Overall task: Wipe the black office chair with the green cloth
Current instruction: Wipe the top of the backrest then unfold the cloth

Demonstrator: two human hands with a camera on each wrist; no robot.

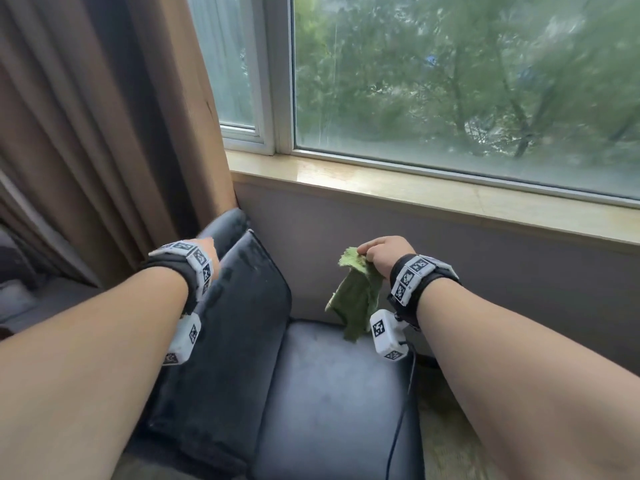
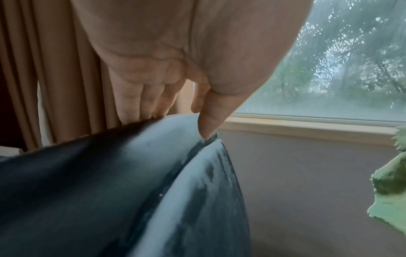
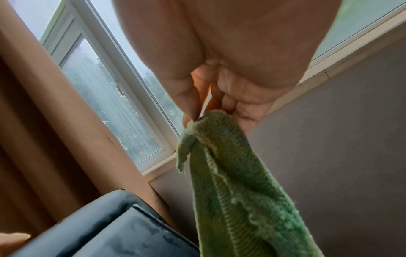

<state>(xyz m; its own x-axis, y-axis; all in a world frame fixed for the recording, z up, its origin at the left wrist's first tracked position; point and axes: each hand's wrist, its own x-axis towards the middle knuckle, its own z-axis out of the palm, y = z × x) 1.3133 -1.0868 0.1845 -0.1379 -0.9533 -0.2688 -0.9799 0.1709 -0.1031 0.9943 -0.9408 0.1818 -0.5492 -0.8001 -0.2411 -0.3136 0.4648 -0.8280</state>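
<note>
Green terry cloth (image 1: 354,296) is pinched at its top edge between the thumb and the curled fingers (image 3: 243,104) of the right hand (image 1: 380,256). The cloth is held in the air, hanging down above the seat of the black office chair (image 1: 311,393) and not touching it. The chair is placed beside the grey wall (image 1: 485,271), under the window sill (image 1: 415,188), with the brown curtain (image 1: 104,133) just behind its backrest. The left hand (image 2: 167,57) is laid over the top edge of the backrest: its fingers are kept straight behind the edge, and the thumb tip is pressed on the front seam. Dull smears are seen on the backrest.
</note>
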